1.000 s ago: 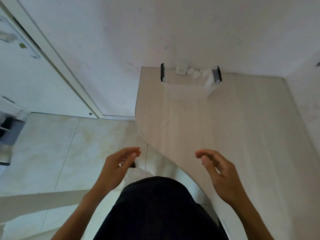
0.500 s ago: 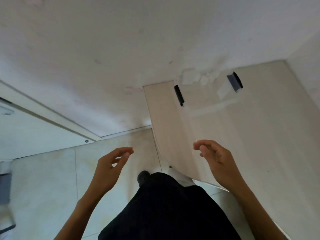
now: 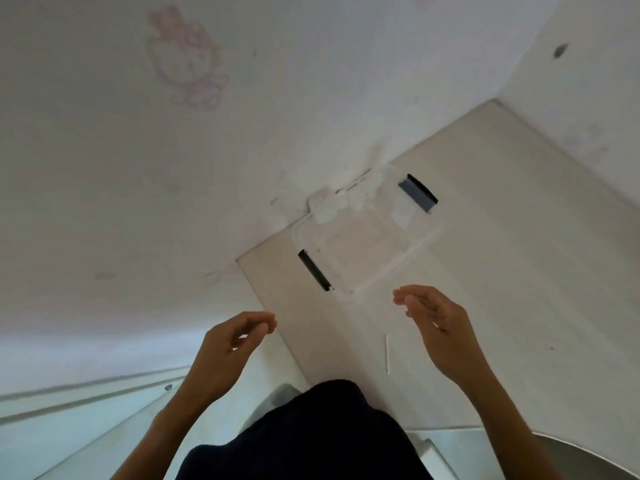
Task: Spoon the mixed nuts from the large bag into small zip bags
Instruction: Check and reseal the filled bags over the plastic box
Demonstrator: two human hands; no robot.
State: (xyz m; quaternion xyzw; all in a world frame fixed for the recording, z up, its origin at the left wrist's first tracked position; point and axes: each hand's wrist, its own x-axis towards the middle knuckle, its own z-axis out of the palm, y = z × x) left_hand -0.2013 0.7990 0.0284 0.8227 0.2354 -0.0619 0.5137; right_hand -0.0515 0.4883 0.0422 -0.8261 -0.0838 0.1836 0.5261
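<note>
No bag of nuts, spoon or zip bag shows in the head view. A pale wooden table (image 3: 502, 271) runs into the corner of white walls. At its far edge stands a clear plastic holder (image 3: 360, 244) with a black clip (image 3: 314, 275) on its left side and another black clip (image 3: 420, 192) on its right. My left hand (image 3: 232, 348) hovers off the table's left edge, fingers curled and apart, holding nothing. My right hand (image 3: 440, 323) hovers over the table just in front of the holder, fingers loosely spread, empty.
A thin white stick (image 3: 387, 353) lies on the table next to my right hand. A faint pink cartoon drawing (image 3: 187, 60) marks the wall. Tiled floor (image 3: 86, 427) lies at the lower left. My dark clothing (image 3: 311, 434) fills the bottom centre.
The view has swung and tilted, so the table now runs diagonally and the holder sits closer. Both hands stay raised and empty, with the right one now nearer the holder.
</note>
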